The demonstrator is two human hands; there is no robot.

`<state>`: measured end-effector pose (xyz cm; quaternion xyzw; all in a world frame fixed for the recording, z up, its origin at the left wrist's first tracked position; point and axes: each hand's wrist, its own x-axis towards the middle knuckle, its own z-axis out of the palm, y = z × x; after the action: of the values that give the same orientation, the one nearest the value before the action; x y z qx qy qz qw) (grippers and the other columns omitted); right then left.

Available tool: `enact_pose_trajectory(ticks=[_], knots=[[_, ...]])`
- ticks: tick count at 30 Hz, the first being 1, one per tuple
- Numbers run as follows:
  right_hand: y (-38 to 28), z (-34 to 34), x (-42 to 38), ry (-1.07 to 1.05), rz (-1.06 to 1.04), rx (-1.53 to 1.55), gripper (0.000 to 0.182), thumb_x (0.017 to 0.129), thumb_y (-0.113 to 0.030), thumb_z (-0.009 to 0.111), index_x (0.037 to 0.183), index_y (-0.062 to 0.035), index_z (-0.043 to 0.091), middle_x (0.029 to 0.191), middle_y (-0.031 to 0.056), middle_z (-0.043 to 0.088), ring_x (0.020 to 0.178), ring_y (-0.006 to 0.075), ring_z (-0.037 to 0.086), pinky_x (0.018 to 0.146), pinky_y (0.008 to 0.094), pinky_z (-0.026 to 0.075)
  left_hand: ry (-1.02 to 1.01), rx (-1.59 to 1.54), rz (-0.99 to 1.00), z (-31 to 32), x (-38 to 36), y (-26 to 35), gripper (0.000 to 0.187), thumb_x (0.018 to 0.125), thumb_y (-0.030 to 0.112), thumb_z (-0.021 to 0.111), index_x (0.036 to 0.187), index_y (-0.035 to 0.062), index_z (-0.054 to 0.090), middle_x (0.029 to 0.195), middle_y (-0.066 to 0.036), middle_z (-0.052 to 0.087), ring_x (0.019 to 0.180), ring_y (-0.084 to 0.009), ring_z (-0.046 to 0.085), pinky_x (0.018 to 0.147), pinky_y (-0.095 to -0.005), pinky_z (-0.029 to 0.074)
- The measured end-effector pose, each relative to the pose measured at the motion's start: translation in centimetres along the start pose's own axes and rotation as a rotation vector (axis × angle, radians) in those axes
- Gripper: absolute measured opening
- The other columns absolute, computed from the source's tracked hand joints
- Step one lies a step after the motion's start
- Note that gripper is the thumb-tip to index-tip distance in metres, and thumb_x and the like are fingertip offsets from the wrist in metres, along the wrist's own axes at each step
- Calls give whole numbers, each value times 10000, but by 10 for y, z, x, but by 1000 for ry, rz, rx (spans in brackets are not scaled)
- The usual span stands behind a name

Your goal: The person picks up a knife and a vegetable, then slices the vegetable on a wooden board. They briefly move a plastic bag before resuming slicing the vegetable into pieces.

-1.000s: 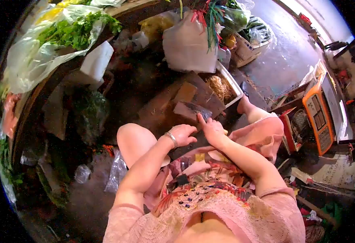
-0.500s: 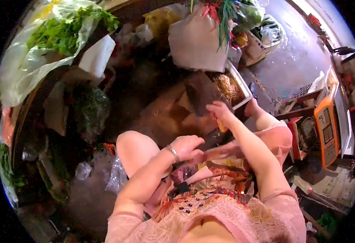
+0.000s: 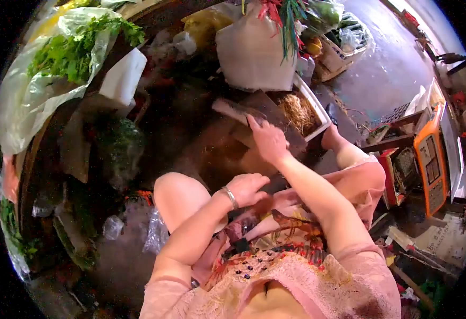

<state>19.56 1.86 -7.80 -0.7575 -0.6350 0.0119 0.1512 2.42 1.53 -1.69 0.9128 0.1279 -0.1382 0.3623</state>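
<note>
My right hand (image 3: 271,141) is closed around what looks like a knife (image 3: 230,111); its flat, pale blade points up and left over the dark floor area. The forefinger stretches along the tool, and its handle is hidden in the palm. Close to my lap, my left hand (image 3: 245,190) is held with the back facing up, a metal bracelet (image 3: 230,198) on its wrist. Its fingers are loosely bent and a little apart, with nothing showing between them. Beneath both hands lie the patterned pink clothing and my bare knee (image 3: 182,199).
A white crate (image 3: 318,114) with straw-like material (image 3: 298,112) stands ahead on the right, beside a large white foam box (image 3: 255,56). Leafy greens (image 3: 68,53) lie on plastic at upper left. An orange-framed device (image 3: 431,159) stands right. Brown cardboard (image 3: 267,106) lies ahead.
My right hand has swung forward and left, and the pale blade now shows ahead of it. My left hand stays nearly where it was. The camera view has shifted slightly.
</note>
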Motion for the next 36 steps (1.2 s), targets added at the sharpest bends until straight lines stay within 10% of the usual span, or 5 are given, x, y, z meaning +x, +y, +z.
enact_pose_trajectory(ticks=[13,17,20,29,36], knots=[[0,-51,-146,-509,138,170,434,857,-137,528,1289,-99,508,901,199,656,862,302,669,706,407,539,27,-39,16,2,-17,6,469,819,362,664,1184,76,591,1107,-185,630,1034,-363,589,887,-430,475],[7,-57,-114,-549,752,1270,167,876,-185,611,908,-25,570,565,22,483,400,125,446,379,277,355,-35,-56,4,-2,-20,9,469,823,365,658,1183,72,591,1107,-185,629,1032,-361,590,885,-427,478],[15,-34,-80,-377,1067,1319,502,825,-201,694,1228,-1,472,639,30,526,472,130,500,403,278,375,-5,-32,29,3,-18,1,447,831,351,651,1167,62,591,1125,-174,626,1035,-354,592,885,-420,485],[58,30,66,24,613,962,223,886,-213,602,1009,-26,606,602,82,557,492,216,552,454,364,447,53,-107,32,-4,-7,3,388,828,275,636,1136,47,572,1019,-171,619,972,-341,594,819,-425,495],[7,-12,41,70,202,172,417,873,-160,545,1287,-135,494,930,158,630,824,339,636,707,457,506,-25,-48,1,-6,0,4,404,825,265,613,1179,81,550,1040,-190,622,984,-358,595,837,-454,494]])
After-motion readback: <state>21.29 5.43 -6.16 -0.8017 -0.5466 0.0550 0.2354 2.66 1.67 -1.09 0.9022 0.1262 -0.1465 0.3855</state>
